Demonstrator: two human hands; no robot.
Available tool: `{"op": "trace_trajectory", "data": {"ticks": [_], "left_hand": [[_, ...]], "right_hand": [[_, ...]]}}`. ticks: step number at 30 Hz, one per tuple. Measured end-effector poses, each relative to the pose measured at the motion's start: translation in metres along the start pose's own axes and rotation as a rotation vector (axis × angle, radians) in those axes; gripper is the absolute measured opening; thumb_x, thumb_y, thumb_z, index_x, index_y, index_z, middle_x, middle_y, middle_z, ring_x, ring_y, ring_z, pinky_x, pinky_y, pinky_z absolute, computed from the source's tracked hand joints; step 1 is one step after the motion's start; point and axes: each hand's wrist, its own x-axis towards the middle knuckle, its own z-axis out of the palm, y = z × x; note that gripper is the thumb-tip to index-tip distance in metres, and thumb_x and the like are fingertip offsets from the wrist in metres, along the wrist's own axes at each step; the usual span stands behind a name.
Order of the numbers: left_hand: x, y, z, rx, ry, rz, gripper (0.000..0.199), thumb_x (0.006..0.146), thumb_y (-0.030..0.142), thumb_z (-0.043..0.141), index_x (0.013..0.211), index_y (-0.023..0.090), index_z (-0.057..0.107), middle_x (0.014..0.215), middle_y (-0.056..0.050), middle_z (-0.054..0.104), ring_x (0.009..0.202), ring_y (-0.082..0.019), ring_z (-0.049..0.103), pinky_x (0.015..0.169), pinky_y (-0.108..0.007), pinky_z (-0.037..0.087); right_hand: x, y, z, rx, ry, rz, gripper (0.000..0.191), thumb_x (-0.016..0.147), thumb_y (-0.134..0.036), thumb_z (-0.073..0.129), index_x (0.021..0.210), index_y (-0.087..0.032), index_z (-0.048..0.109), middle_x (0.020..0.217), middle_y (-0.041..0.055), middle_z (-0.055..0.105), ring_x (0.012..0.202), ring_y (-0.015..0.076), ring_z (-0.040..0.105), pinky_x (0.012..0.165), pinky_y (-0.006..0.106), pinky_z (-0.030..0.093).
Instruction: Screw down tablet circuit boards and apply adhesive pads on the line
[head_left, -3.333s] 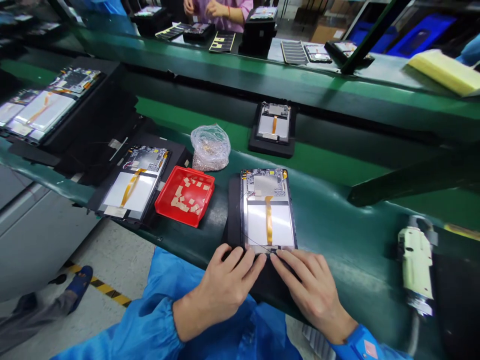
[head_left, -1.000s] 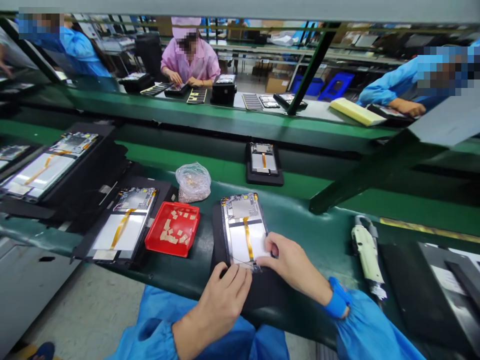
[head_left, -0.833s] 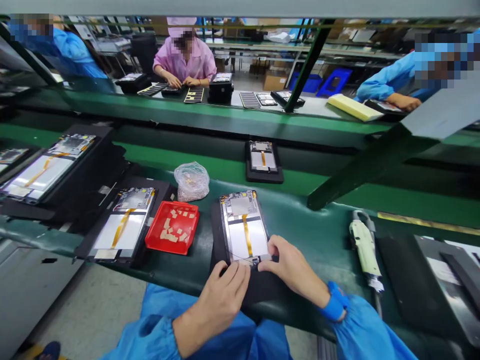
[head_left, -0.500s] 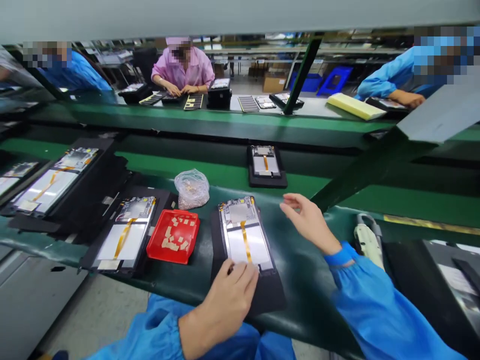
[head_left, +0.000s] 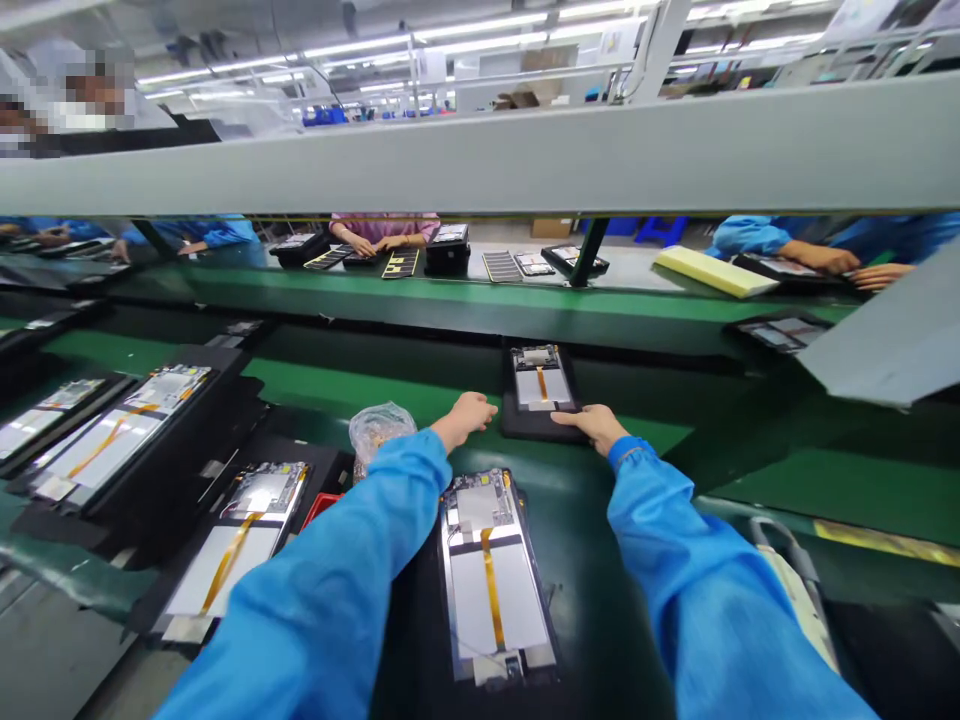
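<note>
Two bare hands in blue sleeves reach forward over the green bench. My right hand (head_left: 596, 426) grips the near right corner of a black foam tray (head_left: 529, 424), thumb on top. On that tray lies an opened tablet (head_left: 553, 386) with an orange ribbon cable. My left hand (head_left: 466, 416) is just left of the tray, apart from it, fingers loosely bent and holding nothing. Closer to me, between my forearms, another opened tablet (head_left: 514, 600) lies on black backing, its circuit board at the far end.
At left are more opened tablets on black trays (head_left: 225, 560), a clear bag (head_left: 381, 428) of small parts and a red tray (head_left: 321, 508), mostly behind my left sleeve. A grey beam (head_left: 480, 160) crosses above. Co-workers' hands (head_left: 821, 257) work across the line. A pale device with a cord (head_left: 799, 590) lies right.
My left hand has left the near tablet and moved forward to the far tray's left side. My right hand has moved forward and taken hold of that tray. The view has tilted up.
</note>
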Motion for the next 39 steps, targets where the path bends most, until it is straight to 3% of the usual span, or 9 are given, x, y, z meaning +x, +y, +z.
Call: {"op": "trace_trajectory", "data": {"ticks": [4, 9, 14, 18, 23, 27, 30, 36, 39], "left_hand": [[0.057, 0.007, 0.024, -0.055, -0.035, -0.119, 0.038, 0.098, 0.037, 0.063, 0.131, 0.017, 0.059, 0.130, -0.011, 0.062, 0.110, -0.024, 0.065, 0.092, -0.046, 0.058], [0.044, 0.012, 0.013, -0.179, -0.018, -0.047, 0.032, 0.097, 0.035, 0.065, 0.119, 0.012, 0.063, 0.117, -0.011, 0.066, 0.100, -0.021, 0.066, 0.088, -0.040, 0.057], [-0.046, 0.008, -0.043, -0.349, -0.104, 0.109, 0.030, 0.085, 0.035, 0.077, 0.098, 0.015, 0.058, 0.073, 0.000, 0.063, 0.068, -0.013, 0.063, 0.075, -0.029, 0.054], [-0.138, -0.015, -0.080, -0.503, -0.387, 0.019, 0.039, 0.078, 0.031, 0.082, 0.104, 0.017, 0.057, 0.066, 0.005, 0.058, 0.053, -0.010, 0.056, 0.063, -0.029, 0.055], [-0.212, -0.059, -0.090, -0.703, -0.486, -0.145, 0.033, 0.082, 0.034, 0.079, 0.101, 0.015, 0.061, 0.087, -0.003, 0.063, 0.054, -0.006, 0.052, 0.042, -0.015, 0.041], [-0.242, -0.090, -0.085, -0.791, -0.468, -0.176, 0.028, 0.086, 0.034, 0.076, 0.098, 0.013, 0.062, 0.082, -0.005, 0.065, 0.060, -0.010, 0.059, 0.054, -0.022, 0.053], [-0.251, -0.098, -0.076, -0.891, -0.353, -0.201, 0.024, 0.083, 0.026, 0.079, 0.093, 0.012, 0.063, 0.080, -0.004, 0.064, 0.066, -0.011, 0.062, 0.070, -0.029, 0.058], [-0.243, -0.088, -0.041, -1.150, -0.131, -0.230, 0.017, 0.080, 0.011, 0.076, 0.088, 0.012, 0.061, 0.079, -0.002, 0.061, 0.067, -0.010, 0.060, 0.074, -0.029, 0.057], [-0.236, -0.083, -0.025, -1.178, -0.089, -0.252, 0.014, 0.082, 0.009, 0.073, 0.085, 0.013, 0.060, 0.078, -0.003, 0.062, 0.068, -0.011, 0.061, 0.078, -0.032, 0.058]], "right_hand": [[-0.001, -0.009, 0.007, 0.182, -0.084, 0.105, 0.030, 0.098, -0.036, 0.066, 0.119, -0.014, 0.064, 0.114, 0.0078, 0.068, 0.094, 0.0192, 0.068, 0.080, 0.037, 0.061], [-0.031, -0.032, 0.001, 0.434, -0.124, 0.062, 0.028, 0.096, -0.039, 0.067, 0.105, -0.013, 0.066, 0.091, 0.0048, 0.071, 0.072, 0.0151, 0.068, 0.066, 0.031, 0.059], [-0.115, -0.027, -0.025, 0.548, -0.216, 0.013, 0.028, 0.083, -0.044, 0.076, 0.090, -0.018, 0.070, 0.086, 0.0092, 0.076, 0.074, 0.0233, 0.071, 0.065, 0.034, 0.059], [-0.200, -0.005, -0.029, 0.598, -0.336, 0.029, 0.031, 0.072, -0.040, 0.083, 0.093, -0.020, 0.073, 0.091, 0.0081, 0.078, 0.078, 0.0236, 0.072, 0.066, 0.031, 0.058], [-0.270, 0.020, -0.016, 0.616, -0.439, 0.103, 0.050, 0.065, -0.044, 0.089, 0.105, -0.019, 0.071, 0.096, 0.0090, 0.079, 0.081, 0.0251, 0.073, 0.071, 0.033, 0.058], [-0.289, 0.047, 0.000, 0.557, -0.368, 0.071, 0.057, 0.070, -0.046, 0.085, 0.117, -0.019, 0.065, 0.113, 0.0101, 0.076, 0.099, 0.0276, 0.072, 0.084, 0.036, 0.058], [-0.291, 0.067, 0.008, 0.249, -0.248, -0.101, 0.058, 0.078, -0.050, 0.075, 0.123, -0.017, 0.062, 0.122, 0.0139, 0.071, 0.108, 0.0318, 0.068, 0.094, 0.045, 0.055], [-0.307, 0.069, 0.006, -0.552, 0.220, -0.812, 0.044, 0.091, -0.038, 0.067, 0.128, -0.015, 0.061, 0.123, 0.0223, 0.064, 0.115, 0.0414, 0.060, 0.095, 0.059, 0.048], [-0.325, 0.054, 0.016, -0.458, 0.048, -1.224, 0.029, 0.093, -0.018, 0.065, 0.123, -0.022, 0.063, 0.105, 0.0126, 0.071, 0.097, 0.0283, 0.066, 0.086, 0.044, 0.054]]}}
